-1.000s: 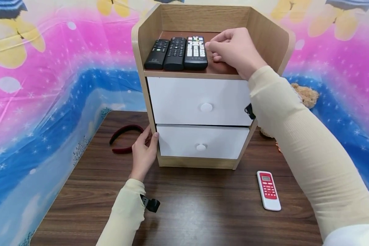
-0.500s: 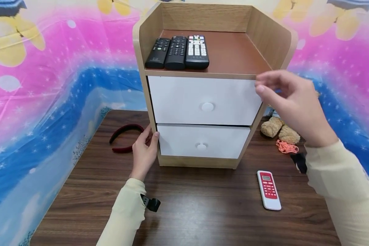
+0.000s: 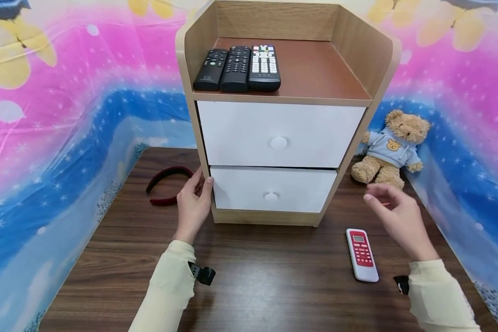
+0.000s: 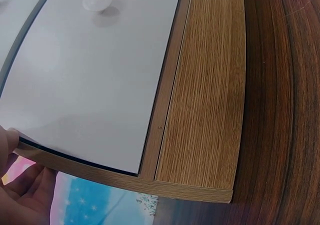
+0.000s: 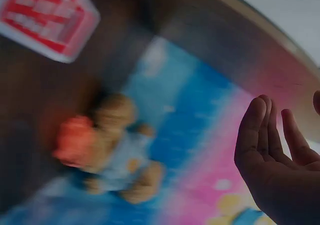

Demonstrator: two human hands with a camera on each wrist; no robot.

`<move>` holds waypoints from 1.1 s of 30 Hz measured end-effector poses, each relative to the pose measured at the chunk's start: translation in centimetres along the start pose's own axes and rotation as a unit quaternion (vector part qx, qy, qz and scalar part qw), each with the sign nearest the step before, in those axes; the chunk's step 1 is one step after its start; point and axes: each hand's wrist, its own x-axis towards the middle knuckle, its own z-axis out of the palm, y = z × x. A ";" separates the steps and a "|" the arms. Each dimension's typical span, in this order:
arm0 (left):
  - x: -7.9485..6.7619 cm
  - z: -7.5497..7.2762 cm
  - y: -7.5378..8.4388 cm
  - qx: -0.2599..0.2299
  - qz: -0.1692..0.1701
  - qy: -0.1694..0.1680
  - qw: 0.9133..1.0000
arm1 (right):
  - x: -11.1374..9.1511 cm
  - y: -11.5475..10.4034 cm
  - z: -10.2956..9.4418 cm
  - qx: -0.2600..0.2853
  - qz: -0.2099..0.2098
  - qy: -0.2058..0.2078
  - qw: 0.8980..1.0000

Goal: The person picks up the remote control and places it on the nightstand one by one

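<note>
My left hand (image 3: 193, 205) grips the left side edge of a wooden drawer cabinet (image 3: 265, 218), thumb at the front and fingers against the side. In the left wrist view that thumb (image 4: 8, 139) sits at the edge of a white drawer front (image 4: 95, 80). Above the tabletop at the right, my right hand (image 3: 400, 222) is in the air with loosely bent fingers and holds nothing. It is nearest to a white and red remote control (image 3: 362, 255) and a teddy bear (image 3: 394, 147). Three black remote controls (image 3: 236, 69) lie side by side on the cabinet's top.
Left of the cabinet lies a dark red headband (image 3: 166, 174). A coral-coloured stringy bundle (image 5: 75, 141) is by the bear in the blurred right wrist view. Patterned cloth (image 3: 108, 101) hangs behind and beside the brown wood-grain table (image 3: 269, 276).
My right hand has moved from beside the black remotes on the cabinet top, down and right to above the table. The bear has come into full view. My left hand stays in place.
</note>
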 end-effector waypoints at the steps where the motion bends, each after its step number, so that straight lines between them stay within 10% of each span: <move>1: 0.0 0.0 0.0 0.000 0.000 0.000 1.000 | -0.5 1.0 0.4 -0.006 0.012 -0.004 1.000; 15: 0.1 0.0 0.0 0.004 -0.008 0.004 1.000 | -5.5 10.8 4.3 -0.053 0.171 -0.113 0.977; 33: 0.0 0.1 0.0 0.002 -0.012 0.004 1.000 | -6.2 12.3 5.3 -0.078 0.214 -0.174 0.958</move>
